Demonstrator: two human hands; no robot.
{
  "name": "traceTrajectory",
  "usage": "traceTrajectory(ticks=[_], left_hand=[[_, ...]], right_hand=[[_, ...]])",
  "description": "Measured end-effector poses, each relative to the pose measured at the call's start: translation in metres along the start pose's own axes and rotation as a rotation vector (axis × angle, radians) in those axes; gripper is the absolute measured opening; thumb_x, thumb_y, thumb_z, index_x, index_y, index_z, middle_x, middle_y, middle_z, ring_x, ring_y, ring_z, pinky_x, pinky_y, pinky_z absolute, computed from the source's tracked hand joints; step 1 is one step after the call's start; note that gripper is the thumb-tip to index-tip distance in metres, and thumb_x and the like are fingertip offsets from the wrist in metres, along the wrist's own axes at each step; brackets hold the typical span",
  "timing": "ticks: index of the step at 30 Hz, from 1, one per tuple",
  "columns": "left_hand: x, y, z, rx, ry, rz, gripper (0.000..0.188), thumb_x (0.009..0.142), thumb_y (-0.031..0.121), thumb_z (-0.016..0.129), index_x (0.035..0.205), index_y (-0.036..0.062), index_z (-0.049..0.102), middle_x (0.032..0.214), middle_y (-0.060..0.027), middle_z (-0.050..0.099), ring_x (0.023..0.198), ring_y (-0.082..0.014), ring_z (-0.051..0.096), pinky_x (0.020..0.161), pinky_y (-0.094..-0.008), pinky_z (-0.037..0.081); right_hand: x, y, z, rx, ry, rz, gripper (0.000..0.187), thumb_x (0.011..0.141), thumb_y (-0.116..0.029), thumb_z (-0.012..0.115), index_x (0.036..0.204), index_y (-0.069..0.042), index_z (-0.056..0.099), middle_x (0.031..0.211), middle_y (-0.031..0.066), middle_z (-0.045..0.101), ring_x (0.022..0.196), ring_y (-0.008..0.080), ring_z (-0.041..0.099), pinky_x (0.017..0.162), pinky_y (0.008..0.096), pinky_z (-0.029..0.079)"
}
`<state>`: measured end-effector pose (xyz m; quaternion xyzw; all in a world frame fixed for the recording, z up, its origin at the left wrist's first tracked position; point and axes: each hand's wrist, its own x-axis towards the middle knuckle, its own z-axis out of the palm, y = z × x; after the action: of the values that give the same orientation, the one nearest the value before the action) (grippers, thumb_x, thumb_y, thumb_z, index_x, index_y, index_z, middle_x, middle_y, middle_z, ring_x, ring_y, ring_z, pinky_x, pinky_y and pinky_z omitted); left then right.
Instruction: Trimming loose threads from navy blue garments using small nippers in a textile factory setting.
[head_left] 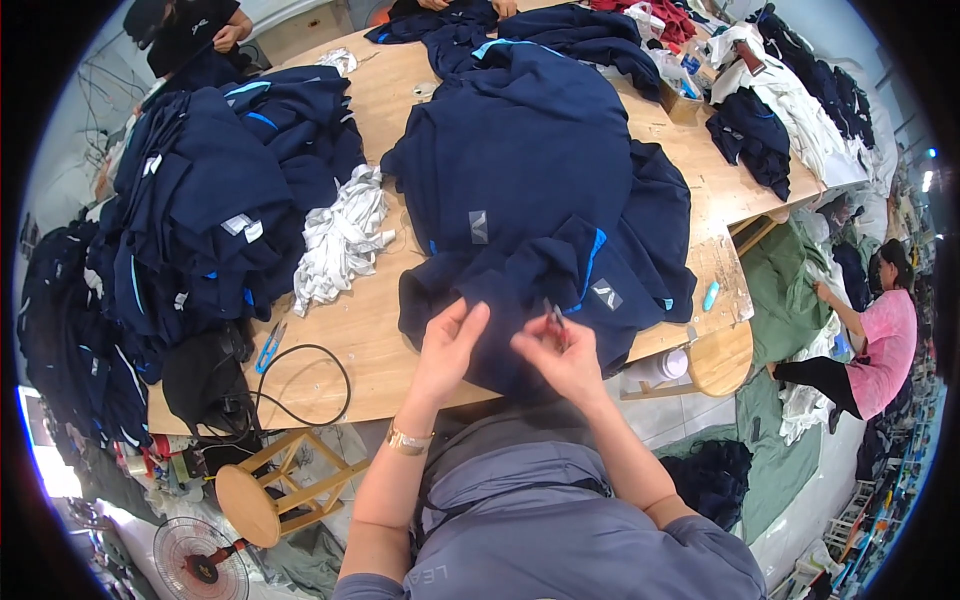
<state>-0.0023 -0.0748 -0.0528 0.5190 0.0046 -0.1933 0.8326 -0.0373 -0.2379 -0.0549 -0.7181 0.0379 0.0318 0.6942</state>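
A navy garment [470, 275] with blue trim lies rumpled before me at the table's front edge, over a pile of similar navy garments [520, 130]. My left hand [453, 343] is above its front part, thumb and fingers slightly apart, with nothing visible between them. Close beside it, my right hand [562, 352] is closed around small dark thread snips [553, 314], whose tips point away from me over the cloth. The fingers hide most of the snips. A clear patch with a white mark [605, 293] shows on the cloth just beyond the right hand.
Left of the pile are white cloth scraps [343, 235], a navy garment heap [210, 180], blue snips [270, 347] and a black cable [345, 385]. A light-blue object [711, 296] lies right. Stools [245, 505] and a fan [200, 565] stand below. Co-workers are across the table and right [885, 340].
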Motion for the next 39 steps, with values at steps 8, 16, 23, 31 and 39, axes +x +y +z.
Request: traceTrajectory(ticks=[8,16,23,31,39], left_hand=[[-0.041,-0.007,-0.057,0.704,-0.643,-0.453,0.033,0.089,0.027,0.057,0.103,-0.0025,0.058,0.090,-0.0050,0.062,0.077,-0.0082,0.059,0.066,-0.0218,0.048],[-0.012,-0.039,-0.049,0.249,0.193,-0.504,0.054,0.086,0.042,0.058,0.113,-0.0033,0.050,0.096,-0.0111,0.061,0.082,-0.0148,0.062,0.058,-0.0216,0.047],[0.009,-0.050,-0.045,0.271,0.422,-0.336,0.056,0.076,0.030,0.073,0.116,0.0028,0.045,0.093,-0.0022,0.061,0.079,-0.0085,0.058,0.061,-0.0185,0.040],[0.022,0.014,-0.084,-0.573,0.305,-0.104,0.004,0.079,0.007,0.058,0.079,0.0109,0.059,0.068,-0.0011,0.061,0.058,-0.0098,0.057,0.053,-0.0296,0.047],[-0.085,0.087,-0.112,0.006,-0.443,0.013,0.060,0.081,0.035,0.055,0.121,-0.0068,0.039,0.053,-0.0058,0.049,0.047,-0.0152,0.056,0.041,-0.0246,0.044]], right_hand=[[0.038,0.013,-0.041,0.070,0.207,-0.113,0.015,0.082,-0.006,0.060,0.096,0.000,0.057,0.060,-0.0016,0.052,0.044,0.0037,0.047,0.041,0.0187,0.038],[0.100,0.038,-0.079,-0.121,0.365,-0.015,0.026,0.080,-0.016,0.068,0.093,0.002,0.055,0.052,-0.0047,0.041,0.037,0.0044,0.040,0.037,0.0205,0.034],[0.055,-0.059,-0.093,0.693,0.453,-0.253,0.010,0.081,-0.009,0.059,0.091,-0.007,0.057,0.072,-0.0005,0.058,0.052,0.0092,0.053,0.048,0.0230,0.044],[-0.017,-0.087,-0.181,0.985,-0.124,-0.746,0.015,0.077,-0.011,0.051,0.073,-0.011,0.036,0.054,-0.0008,0.046,0.044,0.0081,0.046,0.040,0.0204,0.041],[-0.007,-0.030,-0.200,-0.360,0.792,-0.043,0.018,0.078,-0.016,0.066,0.077,-0.003,0.054,0.054,-0.0030,0.042,0.051,0.0041,0.042,0.038,0.0194,0.025]])
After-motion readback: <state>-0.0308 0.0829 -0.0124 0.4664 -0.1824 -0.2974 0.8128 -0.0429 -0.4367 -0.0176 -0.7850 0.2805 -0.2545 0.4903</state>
